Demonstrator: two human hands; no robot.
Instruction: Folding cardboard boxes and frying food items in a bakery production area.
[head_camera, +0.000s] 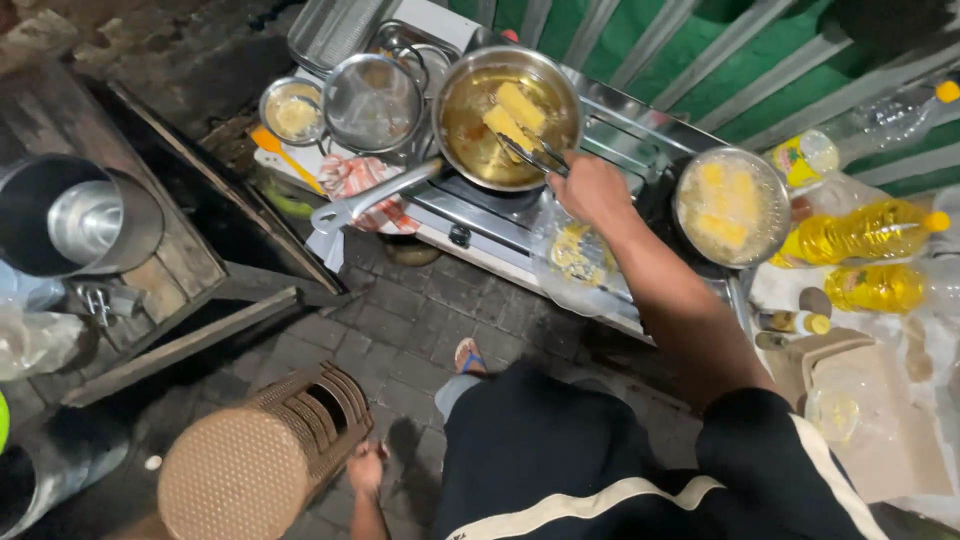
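Reaching arm: right hand (592, 190) stretched forward, clenched around tongs (530, 155)
Food: tongs grip a yellow piece (505, 125) in the pan (462, 115), just beyond the knuckles
Left hand: unseen

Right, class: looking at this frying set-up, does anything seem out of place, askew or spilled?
Two things stand out. The left pan's long handle juts out past the stove's front edge, over the paved floor. Several bottles of yellow oil lie on their sides beside the right pan. The right hand holds tongs. No spill shows.

R hand (590, 190), tongs (528, 152) (maybe gripping), fritter (505, 126)
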